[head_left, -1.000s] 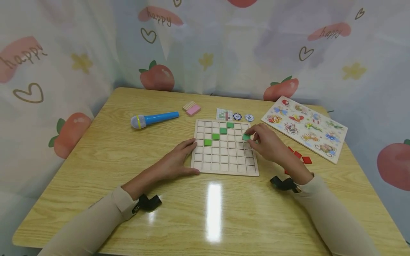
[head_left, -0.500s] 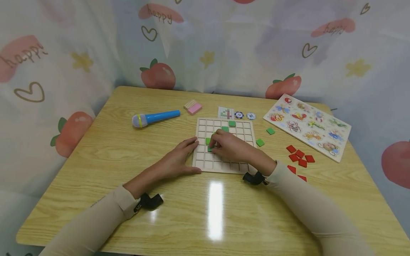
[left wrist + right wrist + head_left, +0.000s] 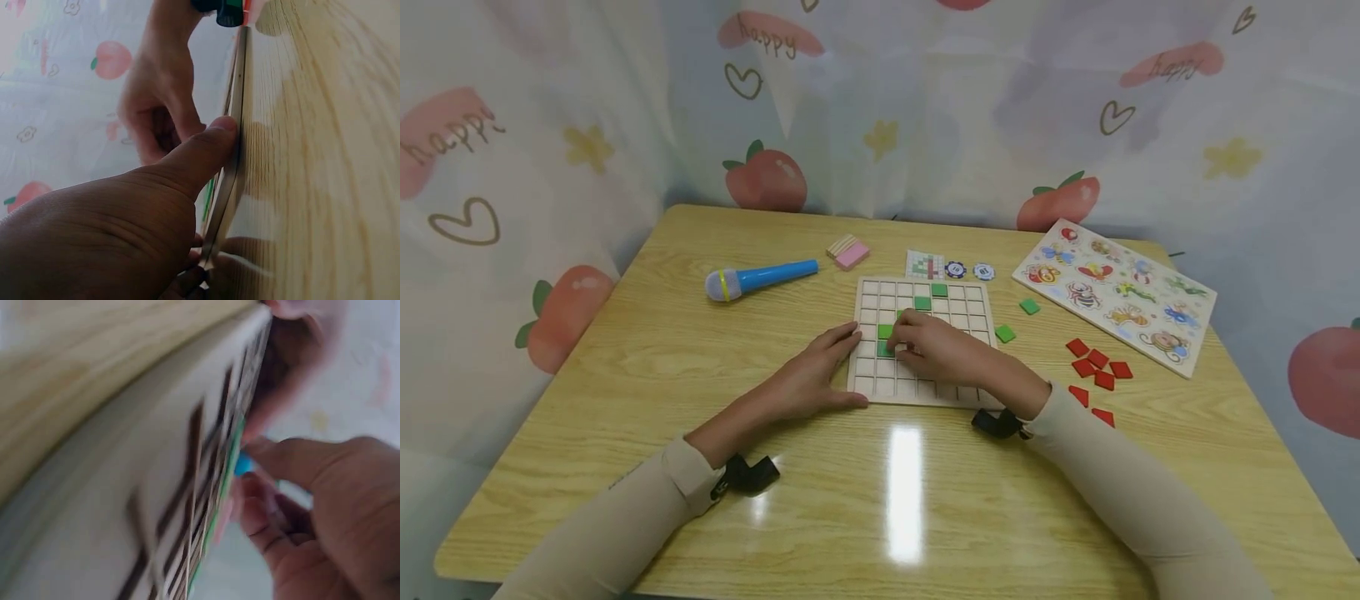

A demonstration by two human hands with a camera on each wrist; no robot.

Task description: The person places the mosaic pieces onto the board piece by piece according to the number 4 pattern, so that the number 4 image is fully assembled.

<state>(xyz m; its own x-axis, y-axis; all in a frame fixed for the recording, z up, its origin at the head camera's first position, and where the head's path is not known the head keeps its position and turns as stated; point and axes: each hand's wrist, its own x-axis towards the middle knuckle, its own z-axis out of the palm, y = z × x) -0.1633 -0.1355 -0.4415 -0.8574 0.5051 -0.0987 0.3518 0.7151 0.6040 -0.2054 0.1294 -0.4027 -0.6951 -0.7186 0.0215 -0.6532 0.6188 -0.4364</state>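
Bench (image 3: 625,333), pale wood grain, patterned curtain behind on all far sides

1. Toy microphone (image 3: 758,277), blue with grey head, far left of centre, lying flat
2. Left hand (image 3: 808,377), palm down on the bench, fingers straight and spread, thumb and fingertips pressed against the left edge of the grid board; the left wrist view shows the thumb flat along that edge
3. Pink and tan block (image 3: 848,252), beyond the board, just right of the microphone
4. Grid board (image 3: 955,310), wooden, square cells, centre of the bench; green tiles seated in a diagonal running from far right toward near left
5. Green tile (image 3: 883,348), in a left-hand cell of the board, lowest of the diagonal; right hand (image 3: 936,350) lies over the board with fingers curled, fingertips on this tile
6. Small pattern card (image 3: 925,264) and two round chips (image 3: 969,271), at the far edge of the board
7. Two loose green tiles (image 3: 1017,320), on the bench just right of the board
8. Red tiles (image 3: 1097,371), scattered near right
9. Animal peg puzzle (image 3: 1112,292), far right, lying flat
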